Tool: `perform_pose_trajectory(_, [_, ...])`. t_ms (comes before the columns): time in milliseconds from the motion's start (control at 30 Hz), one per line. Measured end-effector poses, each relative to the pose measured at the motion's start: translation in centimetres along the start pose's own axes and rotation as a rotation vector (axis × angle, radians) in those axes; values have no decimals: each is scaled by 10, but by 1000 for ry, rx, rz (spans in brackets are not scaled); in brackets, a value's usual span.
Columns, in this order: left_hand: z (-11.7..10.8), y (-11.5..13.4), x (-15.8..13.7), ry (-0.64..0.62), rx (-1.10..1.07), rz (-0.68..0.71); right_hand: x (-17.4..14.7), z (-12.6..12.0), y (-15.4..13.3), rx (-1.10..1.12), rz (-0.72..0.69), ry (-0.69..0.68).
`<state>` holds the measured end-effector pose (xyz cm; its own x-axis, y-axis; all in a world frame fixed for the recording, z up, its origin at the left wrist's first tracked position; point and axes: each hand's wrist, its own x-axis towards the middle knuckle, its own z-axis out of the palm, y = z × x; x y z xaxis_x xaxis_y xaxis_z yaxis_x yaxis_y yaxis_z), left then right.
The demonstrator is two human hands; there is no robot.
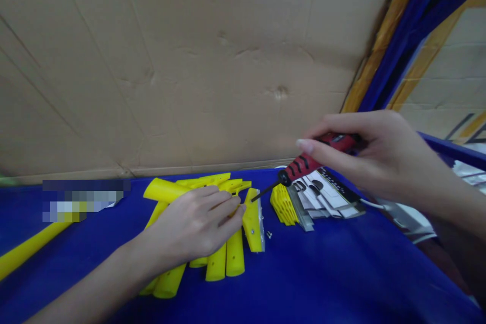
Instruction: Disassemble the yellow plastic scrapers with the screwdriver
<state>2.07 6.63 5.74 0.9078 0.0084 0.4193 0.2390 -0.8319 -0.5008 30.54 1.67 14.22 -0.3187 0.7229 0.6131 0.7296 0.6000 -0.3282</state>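
In my right hand [364, 147] is a screwdriver [304, 166] with a red and black handle, slanting down to the left. Its dark tip meets the upper part of a flat yellow plastic piece [252, 228], which has a clear or metallic strip along its right edge. My left hand [208, 220] is closed at this piece's upper left edge, its fingertips bunched together; exactly what they pinch is partly hidden. Beneath and around that hand lie several yellow tube-like handles [235, 258]. A small screw [269, 235] rests just right of the flat piece.
Right of the work are a stack of yellow slotted parts [284, 205], grey strips [301, 210] and printed cards [322, 195]. A long yellow tube [34, 248] lies left on the blue surface [304, 283]. Cardboard [228, 61] stands behind; a blue metal frame [402, 50] rises at right.
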Motion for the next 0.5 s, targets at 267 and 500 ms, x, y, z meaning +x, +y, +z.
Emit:
perform_pose_trajectory(267, [4, -2, -4, -32, -50, -33, -1, 1, -2, 36, 46, -43])
perform_pose_trajectory(500, [3, -1, -5, -68, -59, -37, -1, 2, -3, 38, 11, -64])
